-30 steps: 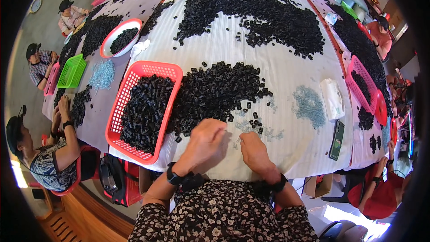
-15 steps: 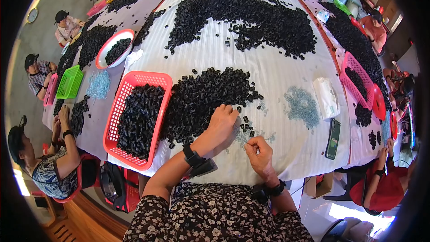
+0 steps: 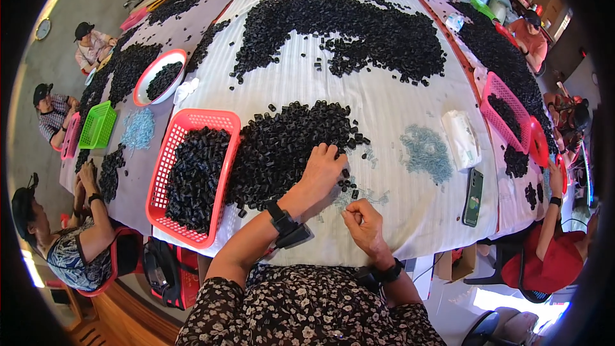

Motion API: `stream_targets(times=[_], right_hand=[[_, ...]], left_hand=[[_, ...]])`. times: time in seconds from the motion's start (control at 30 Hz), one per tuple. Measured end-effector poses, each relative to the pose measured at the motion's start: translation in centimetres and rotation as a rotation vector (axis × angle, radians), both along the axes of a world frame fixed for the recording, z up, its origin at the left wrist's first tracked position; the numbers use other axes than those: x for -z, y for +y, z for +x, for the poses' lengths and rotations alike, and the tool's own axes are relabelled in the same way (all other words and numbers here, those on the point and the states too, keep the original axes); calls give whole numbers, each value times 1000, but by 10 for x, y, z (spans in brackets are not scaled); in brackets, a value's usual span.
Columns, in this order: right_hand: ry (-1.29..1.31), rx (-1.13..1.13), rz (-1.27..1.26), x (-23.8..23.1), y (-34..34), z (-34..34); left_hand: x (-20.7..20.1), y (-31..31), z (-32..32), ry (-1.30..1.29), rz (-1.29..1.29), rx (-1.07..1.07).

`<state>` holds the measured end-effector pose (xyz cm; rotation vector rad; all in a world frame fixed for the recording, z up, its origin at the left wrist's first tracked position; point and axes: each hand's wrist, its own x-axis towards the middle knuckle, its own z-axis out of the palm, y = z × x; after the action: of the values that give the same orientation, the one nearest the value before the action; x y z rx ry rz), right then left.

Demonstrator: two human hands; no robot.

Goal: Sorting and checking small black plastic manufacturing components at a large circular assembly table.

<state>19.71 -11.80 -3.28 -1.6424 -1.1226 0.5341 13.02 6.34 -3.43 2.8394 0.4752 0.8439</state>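
Hiding its fingertips, left hand (image 3: 323, 168) at the right edge of black pieces (image 3: 291, 138) heaped on white cloth (image 3: 423, 227), finger gap undeterminable; right hand (image 3: 365, 225), fingers curled together near clear pieces (image 3: 373, 197), contents indiscernible.

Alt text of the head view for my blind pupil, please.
A person's left hand is at a pile of black pieces on a white cloth, right hand close by. A red basket of more stands left; clear pieces and a phone lie right.
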Motion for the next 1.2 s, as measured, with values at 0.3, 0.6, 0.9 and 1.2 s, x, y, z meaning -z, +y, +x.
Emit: stream_targets(times=[0.3, 0.6, 0.9, 1.2], right_hand=[[-13, 37, -7, 4, -1, -3], [18, 88, 122, -18, 1, 2], [451, -18, 125, -78, 17, -10], [360, -86, 125, -75, 36, -21]], left_hand=[[8, 6, 6, 86, -86, -42], [-18, -10, -18, -250, -354, -42], [-61, -37, -81, -506, -1550, 307], [-63, -39, -87, -466, -1771, 242]])
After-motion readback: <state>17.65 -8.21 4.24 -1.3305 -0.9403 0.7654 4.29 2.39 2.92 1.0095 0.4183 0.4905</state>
